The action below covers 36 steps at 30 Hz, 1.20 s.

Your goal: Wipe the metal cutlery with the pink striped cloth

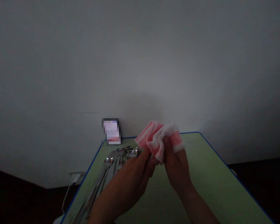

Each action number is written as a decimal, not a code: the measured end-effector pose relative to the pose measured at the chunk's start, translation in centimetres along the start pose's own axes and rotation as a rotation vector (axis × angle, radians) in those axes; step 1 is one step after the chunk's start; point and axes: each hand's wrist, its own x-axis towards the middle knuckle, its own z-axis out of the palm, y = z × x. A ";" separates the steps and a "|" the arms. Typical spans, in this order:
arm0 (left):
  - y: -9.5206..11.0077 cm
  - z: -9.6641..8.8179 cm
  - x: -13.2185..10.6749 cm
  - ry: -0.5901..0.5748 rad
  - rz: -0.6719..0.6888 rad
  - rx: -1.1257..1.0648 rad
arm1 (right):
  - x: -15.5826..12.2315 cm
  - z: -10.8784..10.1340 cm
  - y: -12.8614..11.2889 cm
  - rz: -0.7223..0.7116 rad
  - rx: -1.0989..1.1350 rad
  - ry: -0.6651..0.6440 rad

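Both hands are gripping a pink-and-white cloth point(156, 137) and lifting it clear of the green tabletop point(212, 177), above its far middle; the left hand point(137, 171) is closing around the lower fold from the left, fingers curled in, while the right hand point(176, 166) is pinching the right side, its fingertips tucked under the white edge. Because the grip is coming from below on both sides, the fabric is bunching upward into a crumpled peak rather than hanging flat.

A row of metal spoons point(112, 166) is lying along the tabletop's left edge, bowls pointing toward the wall point(140, 62), handles running back toward the person; they are sitting just left of the left hand and, as far as the view shows, apart from it.

The light is dimming everything; whether something is wrapped inside the cloth is possibly so, but I cannot tell. The spoon handles are being cut off by the left forearm and the bottom of the picture; a blurred-out card point(111, 132) is leaning at the wall, unreadable; a pale cable point(68, 188) is trailing down beyond the tabletop's left corner.
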 end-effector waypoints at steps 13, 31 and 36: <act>-0.2 -0.7 -0.6 -0.080 0.011 0.070 | 2.1 -3.2 -1.7 -0.130 -0.272 -0.102; -0.1 1.7 0.8 0.002 0.025 0.079 | 1.5 -1.1 -1.4 0.027 0.145 -0.057; -1.8 0.9 0.4 -0.138 0.090 0.054 | 1.6 -1.3 -1.3 0.067 0.182 -0.061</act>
